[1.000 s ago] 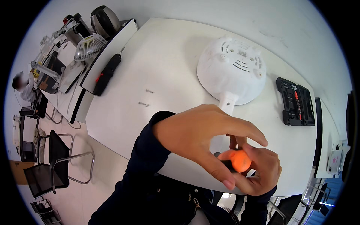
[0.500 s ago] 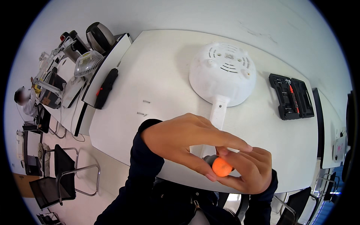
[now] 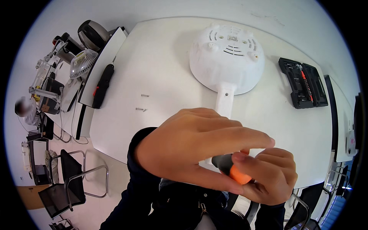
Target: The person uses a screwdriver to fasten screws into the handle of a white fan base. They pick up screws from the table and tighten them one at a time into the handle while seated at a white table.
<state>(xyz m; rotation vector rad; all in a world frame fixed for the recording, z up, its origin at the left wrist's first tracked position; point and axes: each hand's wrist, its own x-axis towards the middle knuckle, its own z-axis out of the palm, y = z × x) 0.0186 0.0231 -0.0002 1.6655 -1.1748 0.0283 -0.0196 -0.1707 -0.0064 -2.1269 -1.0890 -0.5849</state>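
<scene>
Tipped over since half a second ago, the tool (image 3: 232, 171) shows its dark side, where its round orange end faced the camera before. It sits in the right hand (image 3: 270, 174), whose fingers curl around the orange end. Around it arches the left hand (image 3: 199, 143), thumb and forefinger spread apart; whether its hidden fingers grip anything, I cannot tell.

Both hands are near the table's near edge, just short of the neck (image 3: 225, 103) of the white shell (image 3: 228, 71). Room to move lies left of the shell, around two screws (image 3: 145, 95), and rightward toward the open black case (image 3: 321, 90). A black driver (image 3: 102, 86) lies along the left edge.

White and smooth, the table (image 3: 165, 65) meets a pale wall (image 3: 168, 8) at its far side; a chair (image 3: 73, 180) stands at lower left.

Its dark part is rounded, its orange bright; any shaft is hidden.
</scene>
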